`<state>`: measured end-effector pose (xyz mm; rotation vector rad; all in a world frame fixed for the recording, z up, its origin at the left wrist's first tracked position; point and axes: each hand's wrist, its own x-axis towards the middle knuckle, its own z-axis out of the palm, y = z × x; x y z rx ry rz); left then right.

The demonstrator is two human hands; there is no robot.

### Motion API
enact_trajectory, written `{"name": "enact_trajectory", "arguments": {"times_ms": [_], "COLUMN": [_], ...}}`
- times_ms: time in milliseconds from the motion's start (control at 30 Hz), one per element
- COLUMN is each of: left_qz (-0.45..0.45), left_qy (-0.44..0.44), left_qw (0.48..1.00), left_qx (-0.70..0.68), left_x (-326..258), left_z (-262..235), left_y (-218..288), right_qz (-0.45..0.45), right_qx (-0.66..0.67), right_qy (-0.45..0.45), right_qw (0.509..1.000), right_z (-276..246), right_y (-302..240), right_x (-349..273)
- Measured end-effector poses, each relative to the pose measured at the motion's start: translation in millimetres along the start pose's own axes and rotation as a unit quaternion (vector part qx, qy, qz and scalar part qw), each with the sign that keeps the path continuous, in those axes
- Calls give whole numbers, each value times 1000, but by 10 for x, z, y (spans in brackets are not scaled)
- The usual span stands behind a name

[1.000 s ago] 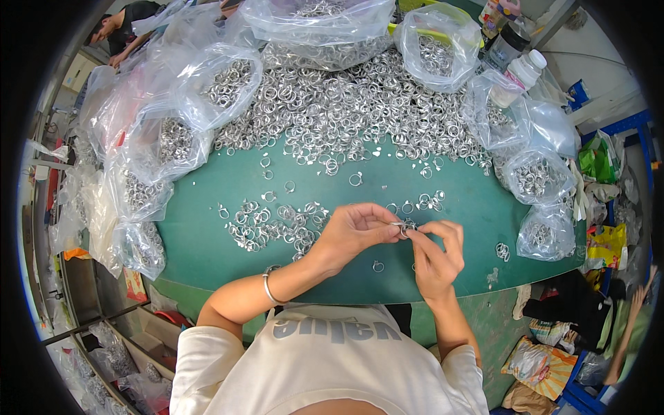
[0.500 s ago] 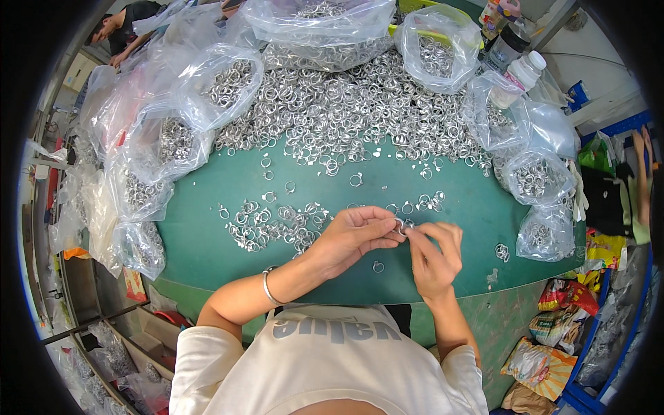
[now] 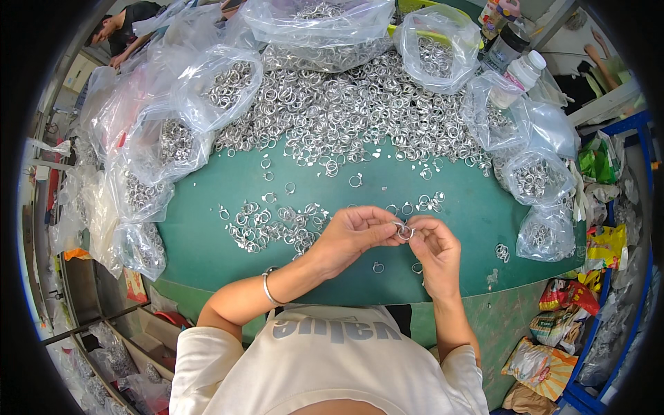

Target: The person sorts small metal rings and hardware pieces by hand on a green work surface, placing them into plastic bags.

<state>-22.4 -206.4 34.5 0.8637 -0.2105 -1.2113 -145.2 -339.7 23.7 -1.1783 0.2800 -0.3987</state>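
Your left hand (image 3: 354, 234) and right hand (image 3: 432, 247) meet over the near part of the green table (image 3: 207, 249), fingertips of both pinched together on one small metal ring (image 3: 404, 232). Bare green lies beneath and around them, down to the near edge. Beyond, a heap of loose rings (image 3: 346, 111) is hemmed by clear plastic bags (image 3: 214, 86) holding more rings.

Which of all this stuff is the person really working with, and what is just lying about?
In use:
- metal ring, pinched between left hand and right hand
- small ring heap by the left hand
- big ring pile
- green table

Lying about:
- clear bags of rings
- white bottle
- snack packets on the floor
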Motion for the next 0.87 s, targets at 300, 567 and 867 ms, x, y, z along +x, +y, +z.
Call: {"name": "enact_trajectory", "arguments": {"times_ms": [300,567,867], "left_qz": [14,-11,-30], "left_qy": [14,9,-7], "left_qw": [998,997,994], "left_qx": [58,74,108], "left_x": [-53,-97,-143], "left_z": [53,91,119], "left_y": [-3,50,147], "right_qz": [8,-45,-119], "right_qx": [69,-79,-225], "right_qy": [12,14,-54], "right_qw": [997,996,966], "right_z": [0,67,-64], "right_y": [13,-95,-113], "right_x": [-3,-7,15]}}
